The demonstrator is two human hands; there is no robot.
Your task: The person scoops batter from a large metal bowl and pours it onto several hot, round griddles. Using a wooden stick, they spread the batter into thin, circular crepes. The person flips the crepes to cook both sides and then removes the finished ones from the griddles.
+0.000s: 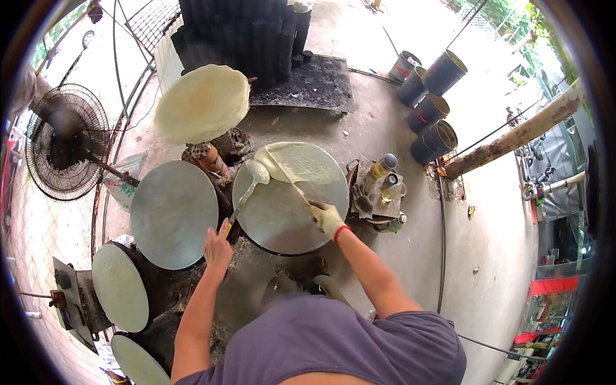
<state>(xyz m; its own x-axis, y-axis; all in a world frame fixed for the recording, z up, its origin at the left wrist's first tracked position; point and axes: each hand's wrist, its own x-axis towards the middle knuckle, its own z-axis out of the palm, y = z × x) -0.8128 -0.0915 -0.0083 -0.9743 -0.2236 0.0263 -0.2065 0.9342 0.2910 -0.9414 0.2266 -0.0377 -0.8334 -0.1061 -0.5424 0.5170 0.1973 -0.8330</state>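
Note:
My left hand (219, 249) grips the handle of a batter-coated ladle (258, 172), whose bowl is over the upper left of a round metal griddle (284, 226). On my right hand (327, 219) is a pale glove with a red band at the wrist. It holds a thin spreader (284, 173) that reaches across pale batter (313, 166) on the griddle's far part. A second round griddle (174, 216) stands bare to the left. Beyond it, a stack of round flatbreads (203, 103) rests on a support. Thin pale sheets cover two more griddles (120, 288) at the lower left.
At the right of the griddle, a small stand (368, 192) bears several bottles (385, 163). Metal buckets (434, 142) stand farther right near a wooden pole (515, 132). A floor fan (67, 142) is at the far left. Black cylinders (231, 43) are piled beyond the griddles.

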